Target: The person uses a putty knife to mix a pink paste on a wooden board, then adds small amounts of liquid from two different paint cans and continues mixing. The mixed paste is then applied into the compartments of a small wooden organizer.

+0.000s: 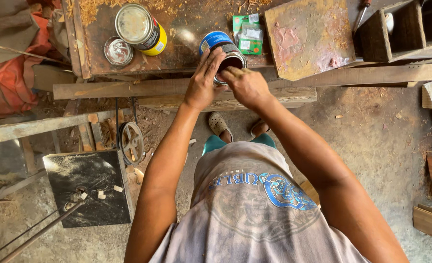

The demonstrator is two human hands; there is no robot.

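An open blue tin can (219, 45) stands tilted at the front edge of a worn wooden workbench (177, 48). My left hand (203, 80) grips the can's side and rim. My right hand (245, 85) is at the can's mouth, fingers curled over the rim; whether it holds anything is hidden. A larger yellow-and-black can (143, 30) with its lid on lies to the left. A loose round metal lid (118, 50) rests beside it.
A flat stained board (308, 36) and a small green packet (247, 34) lie on the bench. A wooden box (396, 29) stands at the right. Long planks (347, 75) run below the bench edge. Sawdust, a pulley wheel (131, 142) and a dark slab (89, 187) cover the floor.
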